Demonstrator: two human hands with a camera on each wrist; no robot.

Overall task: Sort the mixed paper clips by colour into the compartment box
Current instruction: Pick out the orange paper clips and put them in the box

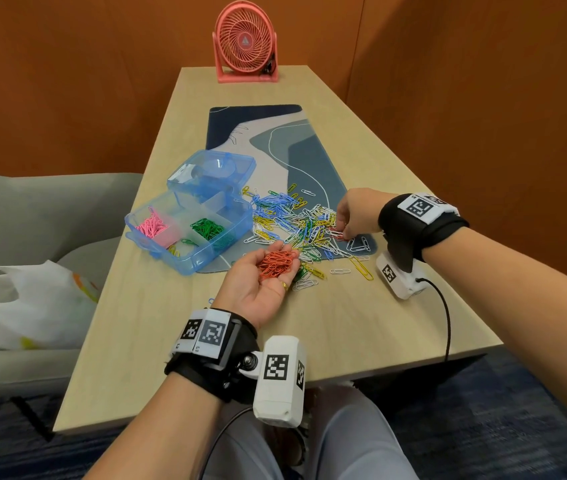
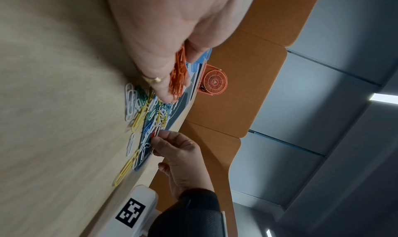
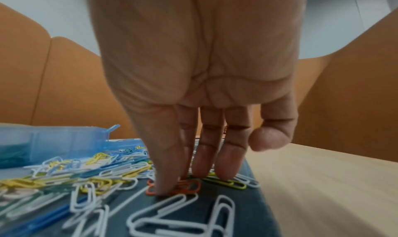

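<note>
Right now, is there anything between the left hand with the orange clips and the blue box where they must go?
Nothing visible blocks the way. The left hand carries the orange clips in its palm, just right of the blue box. The lid is open, and only bare table and the mat edge lie between them.

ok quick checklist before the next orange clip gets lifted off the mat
1. Left hand palm up, carrying the orange clips: ok.
2. Right hand fingertips on an orange clip: ok.
3. That clip pinched yet: cannot tell.
4. Clip free of the white clips beside it: cannot tell.
5. Box open, with pink and green sections started: ok.
6. Free section for orange: cannot tell.
</note>
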